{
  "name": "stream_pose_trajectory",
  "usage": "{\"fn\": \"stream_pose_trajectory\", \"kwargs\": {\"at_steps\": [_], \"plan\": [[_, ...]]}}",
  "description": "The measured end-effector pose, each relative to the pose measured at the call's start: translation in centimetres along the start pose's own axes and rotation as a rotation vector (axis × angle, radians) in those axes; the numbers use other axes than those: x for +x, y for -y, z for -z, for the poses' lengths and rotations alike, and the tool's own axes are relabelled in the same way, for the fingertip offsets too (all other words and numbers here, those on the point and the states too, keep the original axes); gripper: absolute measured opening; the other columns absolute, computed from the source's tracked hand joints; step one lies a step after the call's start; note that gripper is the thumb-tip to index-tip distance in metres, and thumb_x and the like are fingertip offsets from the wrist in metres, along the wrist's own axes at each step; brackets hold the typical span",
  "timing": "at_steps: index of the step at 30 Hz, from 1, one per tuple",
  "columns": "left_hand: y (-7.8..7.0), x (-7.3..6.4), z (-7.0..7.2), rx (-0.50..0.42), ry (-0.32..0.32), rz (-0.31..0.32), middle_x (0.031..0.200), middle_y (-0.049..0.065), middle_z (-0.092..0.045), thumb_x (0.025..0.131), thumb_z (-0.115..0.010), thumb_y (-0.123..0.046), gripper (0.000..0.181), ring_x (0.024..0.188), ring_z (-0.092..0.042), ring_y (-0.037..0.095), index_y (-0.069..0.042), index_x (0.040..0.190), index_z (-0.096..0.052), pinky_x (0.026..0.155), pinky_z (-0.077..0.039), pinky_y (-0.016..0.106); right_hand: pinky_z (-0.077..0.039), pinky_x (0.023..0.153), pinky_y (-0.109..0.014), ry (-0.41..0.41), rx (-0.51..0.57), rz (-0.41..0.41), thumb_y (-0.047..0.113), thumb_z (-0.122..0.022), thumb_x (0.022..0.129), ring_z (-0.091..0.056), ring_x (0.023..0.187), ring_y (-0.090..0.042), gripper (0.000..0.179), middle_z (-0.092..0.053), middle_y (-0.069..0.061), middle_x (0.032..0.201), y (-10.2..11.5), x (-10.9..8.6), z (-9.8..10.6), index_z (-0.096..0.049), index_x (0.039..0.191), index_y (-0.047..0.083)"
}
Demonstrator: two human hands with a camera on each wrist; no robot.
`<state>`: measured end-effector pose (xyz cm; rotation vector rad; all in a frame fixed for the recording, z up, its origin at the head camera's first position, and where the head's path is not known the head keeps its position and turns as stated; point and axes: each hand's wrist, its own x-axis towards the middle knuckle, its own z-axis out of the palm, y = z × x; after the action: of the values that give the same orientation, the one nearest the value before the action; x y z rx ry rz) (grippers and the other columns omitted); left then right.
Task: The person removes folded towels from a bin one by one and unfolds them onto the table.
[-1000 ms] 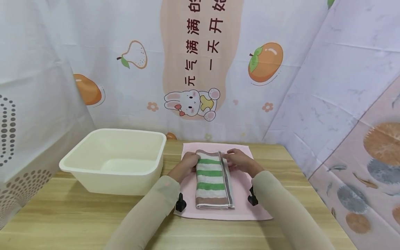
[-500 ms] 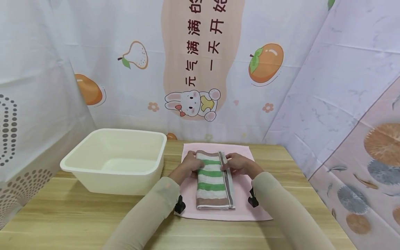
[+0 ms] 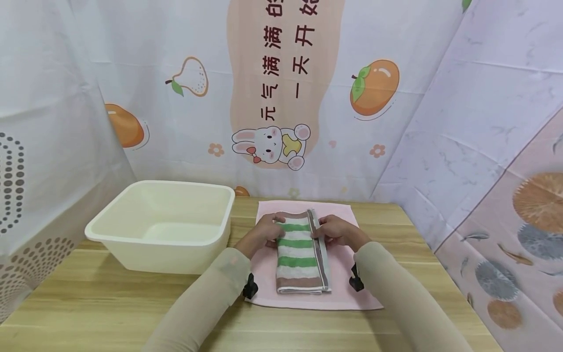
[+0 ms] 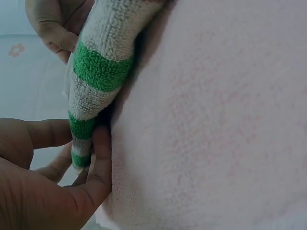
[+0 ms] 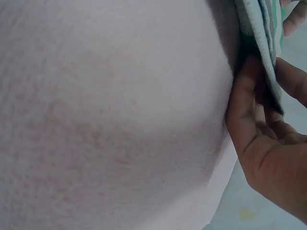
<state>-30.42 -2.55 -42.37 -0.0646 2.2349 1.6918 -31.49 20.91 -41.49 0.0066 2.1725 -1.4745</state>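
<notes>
Head view, striped towel (image 3: 299, 254): folded into a long narrow rectangle, long side pointing away from the person; white ground, green bands across, brown band at each short end. Brown-grey border with a thin white line runs down the right long edge. Near end shows stacked layers.
Towel position: on the pink cloth (image 3: 352, 288), which lies on the wood-grain table (image 3: 110, 303).
Left hand (image 3: 265, 231): pinching the towel's left edge toward the far end.
Right hand (image 3: 337, 230): pinching the right bordered edge, roughly opposite.
Tub (image 3: 162, 256): cream, rectangular, on the table left of the pink cloth, apart from the towel.
Head view count: 1 towel, with 3 green, 4 white, 2 brown bands on top; 1 pink cloth; 1 tub; 2 hands; 2 sleeves (image 3: 198, 305), light; 2 black wrist mounts (image 3: 250, 287).
Left wrist view, towel: looped terry pile, thick rounded fold, dark shadow under it along the pink cloth.
Left fingers: grasping the fold from both sides.
Left wrist view count: 3 green bands, 2 hands.
Right wrist view, towel: thin pale edge, layers seen nearly edge-on.
Right fingers: grasping that edge, digits on both faces.
Right wrist view count: 1 towel, 1 pink cloth, 2 hands, the left only as fingertips in the corner.
</notes>
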Motion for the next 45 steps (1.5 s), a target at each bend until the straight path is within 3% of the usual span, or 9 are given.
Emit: {"fn": "stream_pose_trajectory", "kwargs": {"at_steps": [9,14,22,29,37,45], "plan": [[0.4,0.2,0.3,-0.005,-0.008,-0.004,0.133,0.019,-0.056,0.089,-0.064,0.007,0.049,0.084,-0.064,0.025,-0.003,0.136,-0.058,0.066,-0.059,0.041,-0.06,0.082,-0.042,-0.026,-0.005,-0.019,0.002,-0.07,0.094,-0.07,0.091,-0.023,0.034,-0.07,-0.016,0.109,0.5,-0.1,-0.8,-0.059,0.125,-0.005],[0.6,-0.2,0.3,0.028,-0.01,-0.006,0.143,0.02,-0.05,0.089,-0.066,0.004,0.052,0.093,-0.062,0.027,-0.004,0.139,-0.054,0.067,-0.058,0.039,-0.059,0.081,-0.043,-0.011,0.082,-0.042,0.003,-0.07,0.094,-0.069,0.094,-0.025,0.047,-0.068,-0.017,0.112,0.4,-0.1,-1.3,-0.052,0.137,-0.003],[0.6,-2.2,0.4,0.027,0.007,0.001,0.123,0.023,-0.055,0.089,-0.069,0.003,0.074,0.08,-0.067,0.027,0.002,0.152,-0.031,0.063,-0.059,0.035,-0.058,0.08,-0.043,0.038,0.061,-0.074,0.006,-0.069,0.096,-0.068,0.098,-0.028,0.045,-0.068,-0.017,0.113,0.1,-1.3,-1.9,-0.053,0.137,-0.001],[1.1,-3.5,0.3,-0.064,0.092,0.038,0.112,0.022,-0.06,0.088,-0.061,0.01,0.073,0.081,-0.069,0.031,0.0,0.153,-0.028,0.062,-0.061,0.04,-0.057,0.08,-0.042,0.049,0.048,-0.061,0.009,-0.069,0.096,-0.068,0.097,-0.027,0.043,-0.068,-0.017,0.114,0.0,-2.3,-1.8,-0.055,0.137,0.0],[2.0,-3.6,0.4,-0.089,0.105,0.037,0.098,0.023,-0.067,0.088,-0.061,0.01,0.075,0.076,-0.069,0.028,-0.005,0.154,-0.028,0.06,-0.061,0.04,-0.058,0.083,-0.044,0.054,0.083,-0.04,0.006,-0.067,0.097,-0.068,0.098,-0.026,0.046,-0.068,-0.018,0.115,-0.1,-2.9,-2.1,-0.052,0.139,-0.004],[1.9,-3.9,0.7,-0.074,0.183,-0.042,0.13,0.021,-0.059,0.086,-0.068,0.007,0.087,0.083,-0.069,0.028,-0.007,0.158,-0.022,0.064,-0.061,0.042,-0.059,0.081,-0.046,0.016,0.07,0.004,0.001,-0.065,0.097,-0.071,0.097,-0.026,0.043,-0.071,-0.017,0.112,-0.1,-2.8,-2.3,-0.052,0.138,-0.004]]}}
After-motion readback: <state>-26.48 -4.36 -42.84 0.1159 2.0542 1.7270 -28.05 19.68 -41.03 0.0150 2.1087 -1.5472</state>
